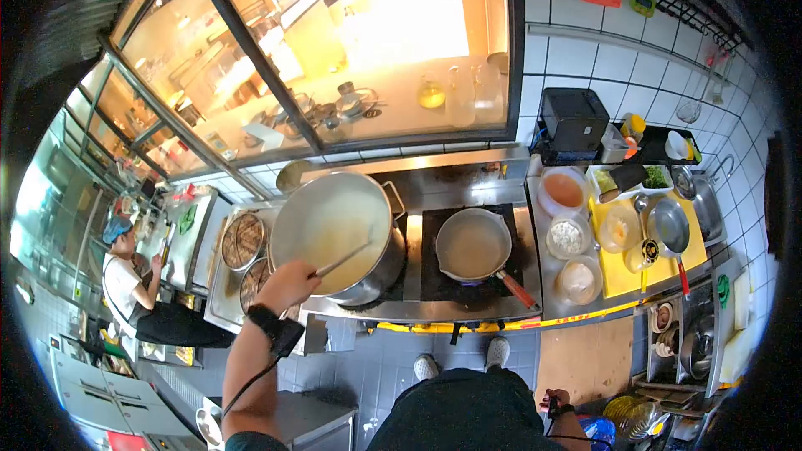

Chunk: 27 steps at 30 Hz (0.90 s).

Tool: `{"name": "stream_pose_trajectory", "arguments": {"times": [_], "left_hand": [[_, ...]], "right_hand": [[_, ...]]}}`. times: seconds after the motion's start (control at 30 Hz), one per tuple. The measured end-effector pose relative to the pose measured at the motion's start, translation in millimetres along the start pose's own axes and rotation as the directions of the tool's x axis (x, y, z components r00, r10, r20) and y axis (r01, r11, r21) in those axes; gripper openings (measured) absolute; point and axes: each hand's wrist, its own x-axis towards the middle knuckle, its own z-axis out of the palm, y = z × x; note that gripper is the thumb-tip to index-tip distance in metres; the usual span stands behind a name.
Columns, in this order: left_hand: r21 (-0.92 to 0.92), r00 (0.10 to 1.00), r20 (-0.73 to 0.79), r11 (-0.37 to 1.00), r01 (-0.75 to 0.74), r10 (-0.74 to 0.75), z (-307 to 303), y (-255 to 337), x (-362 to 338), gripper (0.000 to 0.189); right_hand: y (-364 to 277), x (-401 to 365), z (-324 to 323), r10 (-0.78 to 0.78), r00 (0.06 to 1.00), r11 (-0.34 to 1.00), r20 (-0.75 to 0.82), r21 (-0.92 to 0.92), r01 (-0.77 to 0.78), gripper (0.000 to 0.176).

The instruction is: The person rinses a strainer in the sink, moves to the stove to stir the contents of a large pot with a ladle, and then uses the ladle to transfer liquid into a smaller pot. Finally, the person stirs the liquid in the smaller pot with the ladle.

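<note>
My left hand [288,286] is closed around the handle of a metal utensil [341,260], which dips into the pale, cloudy liquid of a large steel pot [395,242]. A dark device with a cable is strapped to that wrist. Low at my right side, beside my dark clothing, my right hand [558,401] has its fingers curled around something small and dark that I cannot make out. To the right of the large pot, a saucepan [474,244] of cloudy liquid rests on the stove, its red-brown handle [520,291] pointing toward me.
Bowls of white food [569,235] and a yellow board [614,276] with a small pan [669,225] lie right of the stove. Round baskets [243,240] stand left of the pot. Another person [125,284] works at the far left. Shelves [668,305] stand at right.
</note>
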Motion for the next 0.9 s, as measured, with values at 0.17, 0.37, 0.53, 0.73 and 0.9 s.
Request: {"name": "stream_pose_trajectory", "arguments": {"times": [0.17,0.37,0.53,0.73,0.9], "left_hand": [[0.017,0.987,0.146,0.998,-0.064,0.061,-21.0,-34.3,-26.1,0.027],[0.431,0.984,0.106,0.899,0.085,-0.143,-35.8,-76.5,-28.3,0.023],[0.454,0.934,-0.097,0.819,0.350,-0.345,-35.7,-48.3,-14.0,0.021],[0.442,0.965,-0.163,0.859,0.258,-0.205,16.5,-89.9,48.3,0.022],[0.284,0.972,-0.186,0.940,0.190,-0.140,22.8,-47.9,56.5,0.022]], "right_hand": [[-4.8,4.1,5.6,-0.155,0.982,0.985,-0.108,-0.090,0.145,0.018],[-1.9,15.2,5.5,-0.226,0.954,0.952,-0.196,-0.251,0.174,0.015],[-3.9,3.6,13.7,-0.212,0.954,0.918,-0.210,-0.377,0.121,0.016],[11.4,9.9,-8.3,-0.099,0.988,0.993,-0.115,-0.080,0.090,0.017],[6.7,-3.2,-5.2,0.053,0.995,0.999,-0.086,0.016,-0.052,0.013]]}}
